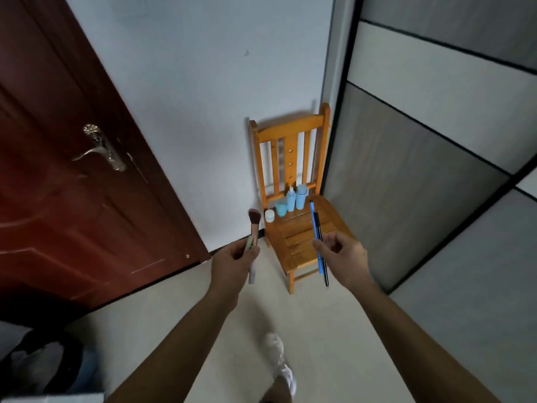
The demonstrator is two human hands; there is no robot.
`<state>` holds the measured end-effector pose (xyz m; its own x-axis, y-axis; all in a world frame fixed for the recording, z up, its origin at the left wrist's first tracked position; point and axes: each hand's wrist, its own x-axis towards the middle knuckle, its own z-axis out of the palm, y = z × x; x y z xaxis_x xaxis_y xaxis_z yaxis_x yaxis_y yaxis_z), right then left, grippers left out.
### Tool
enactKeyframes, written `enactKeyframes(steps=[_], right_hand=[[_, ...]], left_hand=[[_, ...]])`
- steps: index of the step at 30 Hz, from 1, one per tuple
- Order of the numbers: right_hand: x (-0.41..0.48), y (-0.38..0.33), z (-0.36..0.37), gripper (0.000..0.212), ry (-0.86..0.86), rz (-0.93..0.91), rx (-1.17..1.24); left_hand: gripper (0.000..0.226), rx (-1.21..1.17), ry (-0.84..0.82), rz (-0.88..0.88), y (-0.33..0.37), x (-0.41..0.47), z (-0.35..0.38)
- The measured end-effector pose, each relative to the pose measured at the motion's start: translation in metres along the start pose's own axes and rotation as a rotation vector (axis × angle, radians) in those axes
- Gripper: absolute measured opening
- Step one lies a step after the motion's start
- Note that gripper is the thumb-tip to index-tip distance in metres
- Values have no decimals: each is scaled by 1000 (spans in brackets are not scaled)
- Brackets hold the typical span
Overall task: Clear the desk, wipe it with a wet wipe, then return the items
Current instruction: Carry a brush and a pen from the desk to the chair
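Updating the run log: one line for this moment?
left hand grips makeup brush | right hand pinches two pens | wooden chair holds toiletries

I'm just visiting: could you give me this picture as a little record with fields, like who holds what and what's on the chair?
left hand: grips a makeup brush, bristles up
right hand: holds a blue pen and a black pen together
chair: wooden, against the white wall
on chair seat: white jar, teal cup, pump bottle, capped bottle, all at the back
door: dark red, to the left
desk: not in view
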<state>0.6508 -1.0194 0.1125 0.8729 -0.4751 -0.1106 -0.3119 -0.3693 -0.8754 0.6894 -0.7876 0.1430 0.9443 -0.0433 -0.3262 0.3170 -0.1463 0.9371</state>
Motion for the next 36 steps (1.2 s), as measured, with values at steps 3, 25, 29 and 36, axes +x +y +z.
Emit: enactKeyframes(steps=[3,25,29,36], right_hand=[[51,6,-3,18,10,6,-27],[402,61,33,17,-358,106,-201],[451,119,68,17,-488,180,-224],[494,243,145,15,-670,283,-239]], left_hand=[[6,-10,-10,-22,11,49,27],[16,6,157,-350,20,341,195],[20,-4,277,-488,-36,384,221],[35,38,332,-609,-170,447,255]])
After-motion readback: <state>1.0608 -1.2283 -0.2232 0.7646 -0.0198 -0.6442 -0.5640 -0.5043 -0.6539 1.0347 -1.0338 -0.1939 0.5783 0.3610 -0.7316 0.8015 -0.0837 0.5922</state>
